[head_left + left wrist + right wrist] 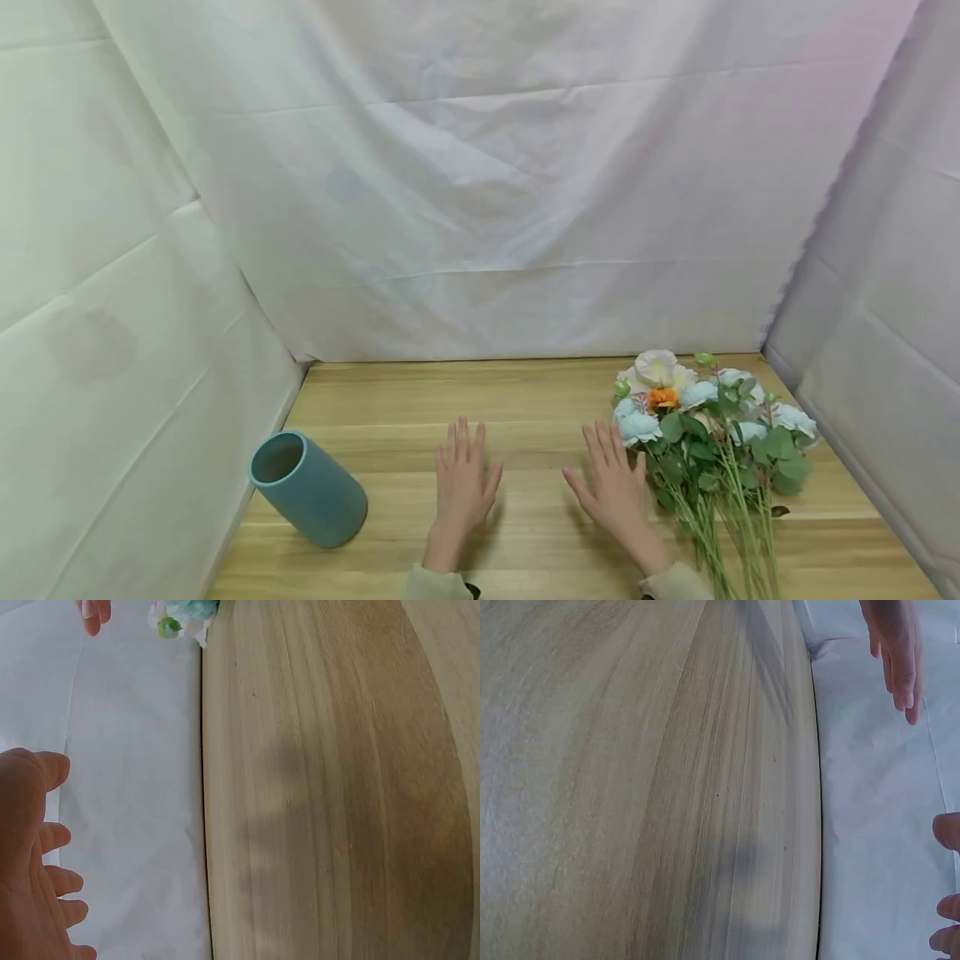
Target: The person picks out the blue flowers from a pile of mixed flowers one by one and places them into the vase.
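Both hands are held palm down over the middle of the wooden table (525, 533), fingers extended and nothing in them. In the head view my left hand (461, 482) is nearer the blue-grey vase (318, 496), which stands at the left with its round mouth uncovered. My right hand (613, 487) is beside a bunch of flowers (697, 400) lying at the right, its fingertips close to the pale blue blooms (639, 427). The left wrist view shows the left fingers (64, 881) above the table, casting a shadow. Only fingertips (949, 907) of the right hand appear in its wrist view.
White cloth (480, 208) hangs behind the table, with cloth walls (97, 375) on the left and right sides. Green stems (738, 525) of the flowers stretch toward the table's near edge. One orange bloom (663, 398) sits among white and pale blue ones.
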Available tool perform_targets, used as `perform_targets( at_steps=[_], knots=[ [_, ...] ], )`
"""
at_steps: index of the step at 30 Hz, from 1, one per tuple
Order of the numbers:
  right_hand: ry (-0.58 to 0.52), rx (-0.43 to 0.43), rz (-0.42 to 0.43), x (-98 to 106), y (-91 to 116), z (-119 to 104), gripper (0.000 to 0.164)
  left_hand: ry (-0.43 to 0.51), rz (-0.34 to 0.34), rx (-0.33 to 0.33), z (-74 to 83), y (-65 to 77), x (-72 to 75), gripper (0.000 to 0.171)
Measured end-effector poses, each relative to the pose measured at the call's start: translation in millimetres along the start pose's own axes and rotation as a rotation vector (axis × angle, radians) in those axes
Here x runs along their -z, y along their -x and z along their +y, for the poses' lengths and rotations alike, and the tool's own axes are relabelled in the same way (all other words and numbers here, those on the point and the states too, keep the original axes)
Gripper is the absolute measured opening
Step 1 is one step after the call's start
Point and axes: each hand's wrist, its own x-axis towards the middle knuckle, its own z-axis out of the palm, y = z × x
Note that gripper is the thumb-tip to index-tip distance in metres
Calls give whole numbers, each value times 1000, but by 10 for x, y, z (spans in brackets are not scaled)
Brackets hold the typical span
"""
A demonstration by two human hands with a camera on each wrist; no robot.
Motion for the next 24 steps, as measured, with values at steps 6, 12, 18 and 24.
perform_targets(
  at_steps=[6, 12, 18, 24],
  knots=[
    [4, -51, -14, 76, -42, 83, 83, 13, 143, -11, -83, 5, 160, 60],
    [-30, -50, 193, 234, -86, 238, 71, 83, 475, -56, -172, -22, 480, 43],
    [-10, -84, 402, 399, -83, 515, 50, 50, 790, -6, -320, 19, 889, 37],
    [27, -276, 358, 592, 47, 780, 31, 33, 1094, 136, -491, 61, 1206, 35]
  ],
)
